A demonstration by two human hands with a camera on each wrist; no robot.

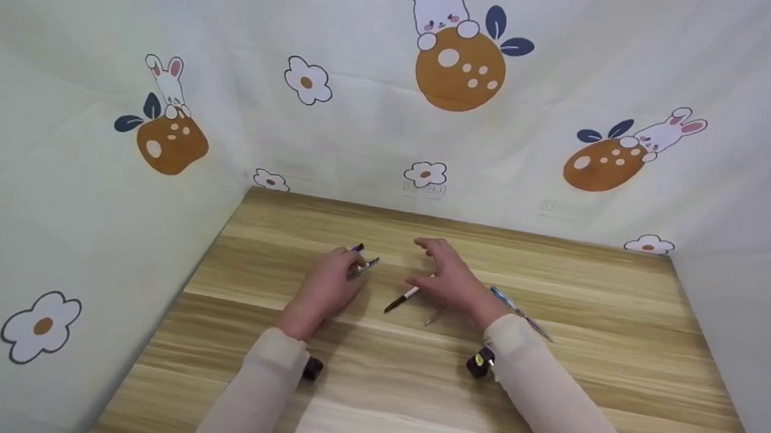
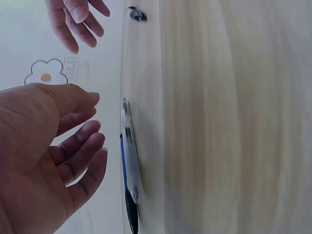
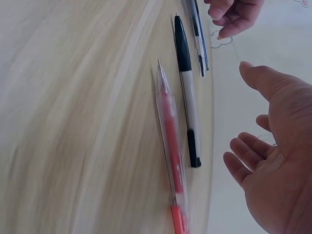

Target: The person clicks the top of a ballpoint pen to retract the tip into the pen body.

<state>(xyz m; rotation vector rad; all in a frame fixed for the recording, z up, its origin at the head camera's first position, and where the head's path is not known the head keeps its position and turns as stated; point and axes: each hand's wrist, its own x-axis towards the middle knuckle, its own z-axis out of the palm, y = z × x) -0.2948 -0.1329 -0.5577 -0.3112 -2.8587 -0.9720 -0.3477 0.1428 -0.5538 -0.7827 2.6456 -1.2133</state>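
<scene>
My left hand (image 1: 329, 285) hovers on the left side of the wooden table with fingers loosely bent and nothing in them. Close by its fingertips lie a clear pen (image 2: 130, 161) and a blue pen with a black end (image 2: 130, 209), side by side. My right hand (image 1: 451, 278) is spread, its thumb apart from the fingers, and holds nothing. Under it rests a white pen with black ends (image 3: 187, 92). Beside that one lies a clear pen with a red core (image 3: 170, 136), mostly hidden by the hand in the head view.
A light-blue pen (image 1: 520, 313) lies slanted on the wooden table (image 1: 383, 398), right of my right wrist. Pale cloth (image 1: 350, 137) printed with rabbits and flowers hangs around the back and sides. A small dark camera (image 1: 481, 362) sits under the right cuff.
</scene>
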